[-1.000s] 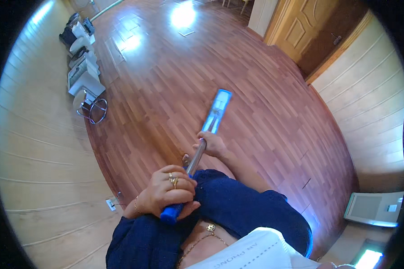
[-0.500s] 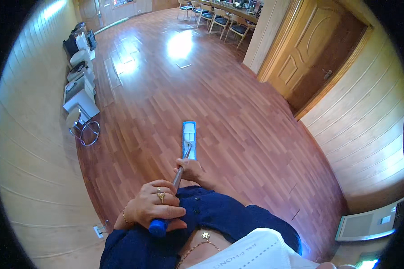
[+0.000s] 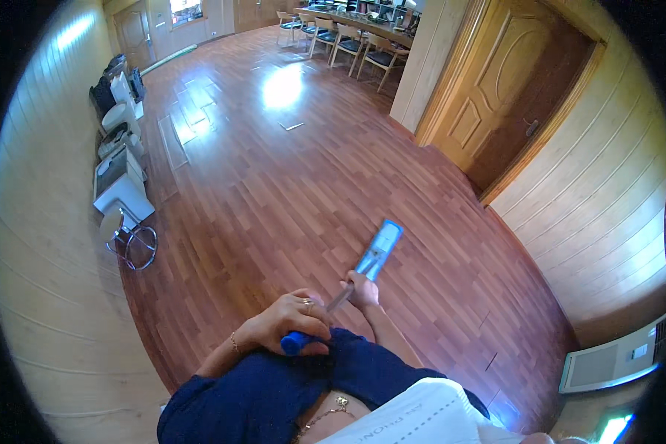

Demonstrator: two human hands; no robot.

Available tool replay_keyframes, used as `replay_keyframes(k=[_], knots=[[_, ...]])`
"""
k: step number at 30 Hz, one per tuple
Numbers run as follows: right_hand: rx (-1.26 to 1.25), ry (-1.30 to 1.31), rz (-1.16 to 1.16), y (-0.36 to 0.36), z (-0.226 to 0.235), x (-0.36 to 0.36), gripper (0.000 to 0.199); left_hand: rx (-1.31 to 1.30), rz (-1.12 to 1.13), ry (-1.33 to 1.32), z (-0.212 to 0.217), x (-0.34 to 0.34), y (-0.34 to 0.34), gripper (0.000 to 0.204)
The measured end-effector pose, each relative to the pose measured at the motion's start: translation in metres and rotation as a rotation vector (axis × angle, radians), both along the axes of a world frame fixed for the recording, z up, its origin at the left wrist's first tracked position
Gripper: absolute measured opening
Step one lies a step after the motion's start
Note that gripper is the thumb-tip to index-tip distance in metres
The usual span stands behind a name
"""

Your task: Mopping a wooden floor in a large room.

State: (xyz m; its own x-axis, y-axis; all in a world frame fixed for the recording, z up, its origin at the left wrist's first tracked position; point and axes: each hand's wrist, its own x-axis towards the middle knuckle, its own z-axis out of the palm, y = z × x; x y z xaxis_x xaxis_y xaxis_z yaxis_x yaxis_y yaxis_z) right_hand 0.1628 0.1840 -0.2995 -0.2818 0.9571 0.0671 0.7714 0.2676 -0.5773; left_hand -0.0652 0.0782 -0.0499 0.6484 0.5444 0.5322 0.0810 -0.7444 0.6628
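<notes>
Since half a second ago our mop head (image 3: 378, 250) has swung rightward across the wood floor (image 3: 288, 185), lying ahead of our hands. Our left hand (image 3: 288, 322) wraps the blue grip end (image 3: 294, 342); our right hand (image 3: 360, 288) clasps the shaft lower down.

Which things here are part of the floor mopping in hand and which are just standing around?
In use: flat blue mop, its handle held by the left hand at the blue top grip and the right hand lower down; the wooden floor.

Standing about: white machines along the left wall, chairs at the far table, wooden door.
</notes>
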Motion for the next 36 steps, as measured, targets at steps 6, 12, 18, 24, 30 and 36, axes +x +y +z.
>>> replay_keyframes(k=[6,12,18,24,30,36], knots=[[0.242,0.103,-0.227,0.013,-0.044,0.097,0.027,-0.110,-0.260,-0.041,-0.029,0.050,0.067,0.022],[0.036,-0.033,-0.439,0.006,-0.088,0.204,0.026,-0.401,-0.436,-0.023,-0.053,0.121,0.122,0.023],[0.060,-0.162,-0.599,0.009,-0.135,0.324,0.019,-0.581,-0.661,0.061,-0.068,0.208,0.193,0.022],[0.167,0.031,-0.555,0.017,-0.125,0.376,0.015,-0.565,-0.754,0.096,-0.073,0.265,0.220,0.016],[0.235,0.036,-0.465,0.057,-0.099,0.366,0.016,-0.491,-0.654,0.049,-0.053,0.267,0.247,0.014],[0.364,-0.025,-0.344,0.114,-0.090,0.362,0.013,-0.448,-0.492,0.076,-0.015,0.258,0.241,0.013]])
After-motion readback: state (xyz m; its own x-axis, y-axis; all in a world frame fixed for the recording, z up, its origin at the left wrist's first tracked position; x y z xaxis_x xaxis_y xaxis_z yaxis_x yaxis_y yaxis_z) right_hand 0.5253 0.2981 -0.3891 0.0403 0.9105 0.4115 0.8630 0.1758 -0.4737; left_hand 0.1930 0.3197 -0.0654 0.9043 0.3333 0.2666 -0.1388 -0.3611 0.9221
